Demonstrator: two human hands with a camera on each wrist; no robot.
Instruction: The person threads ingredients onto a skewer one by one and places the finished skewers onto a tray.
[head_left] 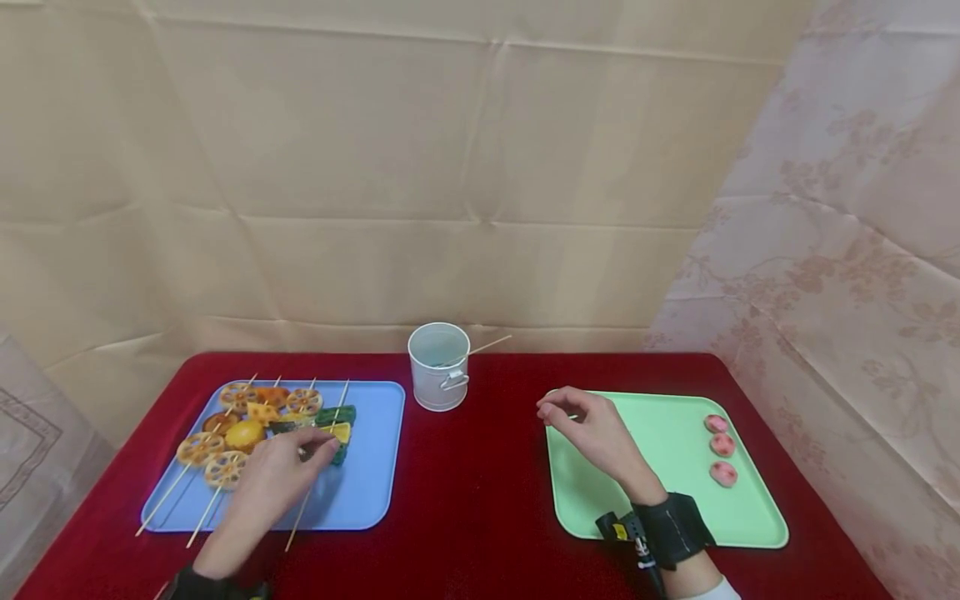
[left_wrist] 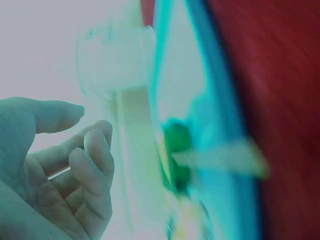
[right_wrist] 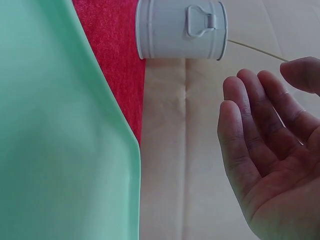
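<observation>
In the head view my left hand [head_left: 281, 475] hovers over the blue tray [head_left: 382, 467], by a skewer with green pieces [head_left: 336, 415] and a yellow wedge. The left wrist view shows that hand [left_wrist: 65, 165] with loosely curled fingers, thumb apart, nothing held. To its left lie several skewers with lotus root slices [head_left: 227, 469], orange pieces and a yellow round piece [head_left: 244, 435]; my hand hides part of them. My right hand [head_left: 592, 425] is above the green tray's [head_left: 660, 500] left edge, fingers [right_wrist: 232, 130] slightly bent and empty in the right wrist view.
A white metal bucket [head_left: 439, 379] stands at the back between the trays, with a thin stick [head_left: 491, 343] leaning out to the right. Three pink round pieces [head_left: 723, 445] lie along the green tray's right side. A red cloth [head_left: 472, 500] covers the table; a beige curtain [head_left: 375, 167] hangs behind.
</observation>
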